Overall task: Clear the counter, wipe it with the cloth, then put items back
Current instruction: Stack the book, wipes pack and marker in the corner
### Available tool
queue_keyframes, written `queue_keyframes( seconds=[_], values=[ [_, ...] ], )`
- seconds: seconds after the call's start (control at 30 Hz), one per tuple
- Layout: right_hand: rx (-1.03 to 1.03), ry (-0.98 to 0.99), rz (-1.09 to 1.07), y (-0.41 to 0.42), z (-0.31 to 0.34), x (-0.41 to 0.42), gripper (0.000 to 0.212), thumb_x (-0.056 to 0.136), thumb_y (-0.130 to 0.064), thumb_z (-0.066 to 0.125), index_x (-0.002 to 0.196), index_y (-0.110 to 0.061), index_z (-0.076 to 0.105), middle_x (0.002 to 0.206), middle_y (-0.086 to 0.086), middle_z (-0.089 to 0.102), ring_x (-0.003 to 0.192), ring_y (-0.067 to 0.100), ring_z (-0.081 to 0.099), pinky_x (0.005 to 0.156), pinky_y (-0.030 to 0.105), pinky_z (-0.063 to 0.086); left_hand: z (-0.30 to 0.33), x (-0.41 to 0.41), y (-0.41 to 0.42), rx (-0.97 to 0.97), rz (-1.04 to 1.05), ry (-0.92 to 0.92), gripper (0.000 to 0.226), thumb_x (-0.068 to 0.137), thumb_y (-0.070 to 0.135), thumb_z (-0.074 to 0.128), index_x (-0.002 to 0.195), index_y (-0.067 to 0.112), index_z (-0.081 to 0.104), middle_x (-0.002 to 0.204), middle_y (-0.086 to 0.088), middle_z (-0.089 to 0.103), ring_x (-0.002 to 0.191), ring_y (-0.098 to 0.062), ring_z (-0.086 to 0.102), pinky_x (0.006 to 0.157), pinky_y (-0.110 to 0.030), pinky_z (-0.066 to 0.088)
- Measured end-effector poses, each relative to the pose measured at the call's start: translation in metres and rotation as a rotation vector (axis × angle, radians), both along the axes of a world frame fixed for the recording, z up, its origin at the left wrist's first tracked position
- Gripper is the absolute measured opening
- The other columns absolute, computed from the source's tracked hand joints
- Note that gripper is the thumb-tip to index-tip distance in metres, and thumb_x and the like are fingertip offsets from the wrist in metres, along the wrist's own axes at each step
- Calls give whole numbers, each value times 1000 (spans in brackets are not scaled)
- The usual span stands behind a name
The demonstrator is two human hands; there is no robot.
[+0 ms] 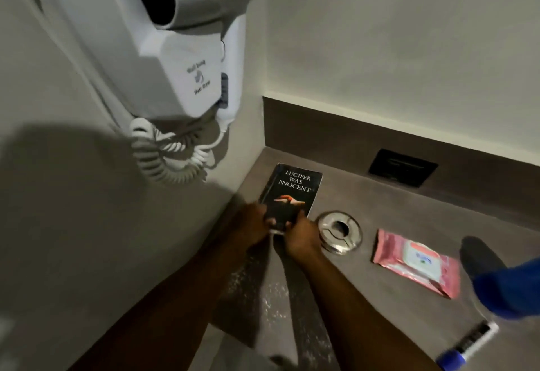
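The black paperback book (292,192) lies flat on the grey stone-look counter (394,204), tucked into the corner by the left wall. Both hands are at its near edge: the left hand (257,224) has its fingers curled round the bottom left corner, and the right hand (301,234) pinches the bottom right corner. It looks thin and light, a soft cover that will bend if lifted by one corner, so holding it by both sides of the near edge, or sliding fingers under the spine, seems the safer hold. The glossy cover may be a little slippery.

White lettering on the cover reads "LUCIFER WAS INNOCENT", above a reddish picture.

Just right of the book a round steel ring (339,232) is set in the counter. Farther right lies a pink soft pack of wet wipes (415,262) with a pale flip lid; its print is too blurred to read. Near the front edge rests a white tube with a blue cap (467,347), beside a blue cloth (505,289). On the wall hangs a white hair dryer unit (181,72) marked "Hair Dryer".
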State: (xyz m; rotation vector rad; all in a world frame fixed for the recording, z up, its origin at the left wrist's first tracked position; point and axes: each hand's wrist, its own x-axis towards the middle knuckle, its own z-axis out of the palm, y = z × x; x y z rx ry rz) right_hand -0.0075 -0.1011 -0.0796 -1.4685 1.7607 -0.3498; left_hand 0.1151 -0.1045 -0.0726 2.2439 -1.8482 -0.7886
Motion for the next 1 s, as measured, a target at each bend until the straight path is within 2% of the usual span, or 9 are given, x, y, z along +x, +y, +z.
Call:
queue_keyframes(
  seconds=[0.07,0.17,0.37,0.5,0.6,0.67,0.73,0.9,1.0],
  values=[
    [48,-19,42,-6,-11,4,33,100,-18,44,128,-3,50,129,21,55,117,35,53,82,17,42,-15,9,-7,99,-155,-201,49,98,26,46,142,4,39,152,-21,31,138,-35,33,113,-39,29],
    [7,35,102,-22,-19,4,48,98,-18,42,144,-4,35,146,20,36,132,36,39,104,37,36,-28,20,-23,143,-318,-376,60,100,30,41,150,6,20,161,-18,7,149,-35,3,120,-44,10],
    [-262,-106,196,-48,-33,7,46,99,-61,21,122,-37,52,113,9,67,100,24,67,92,51,54,-37,29,-41,160,-278,-333,52,104,20,28,151,2,14,161,-17,5,149,-31,3,121,-38,3],
    [-284,3,299,-67,-42,28,51,100,-60,22,144,-38,34,126,7,61,107,23,64,90,40,54,-45,53,-57,178,-218,-281,50,105,13,19,151,6,2,162,-14,-4,150,-27,-3,120,-32,-5],
    [-227,153,589,-74,-46,41,60,102,-25,44,156,-21,19,163,8,17,148,31,22,113,36,34,-36,67,-58,176,-288,-341,54,103,11,26,151,6,4,162,-16,-3,150,-29,-2,120,-33,-3],
    [-77,306,598,-74,-41,45,72,98,-22,51,156,-5,11,164,19,-8,150,43,-5,122,43,12,-30,65,-58,150,-309,-345,56,99,11,35,151,4,13,161,-17,5,150,-30,5,121,-37,5],
    [-69,341,621,-80,-26,43,73,97,-26,51,155,-4,14,163,23,-1,149,46,-1,122,41,6,-24,56,-60,126,-259,-319,53,97,12,40,148,3,26,159,-19,18,147,-31,17,120,-39,14],
    [-310,120,260,-72,8,-8,38,92,-25,58,126,-9,60,131,17,55,119,34,52,99,34,41,-3,21,-63,-90,-101,-128,30,97,13,44,118,0,61,123,-16,62,114,-33,57,85,-13,45],
    [-304,373,-1,-54,9,-61,29,86,-27,63,112,-13,66,115,14,63,106,34,57,91,36,47,5,-21,-59,-101,-99,-27,22,91,17,52,100,5,68,107,-16,68,102,-34,62,83,-33,48]
  ],
)
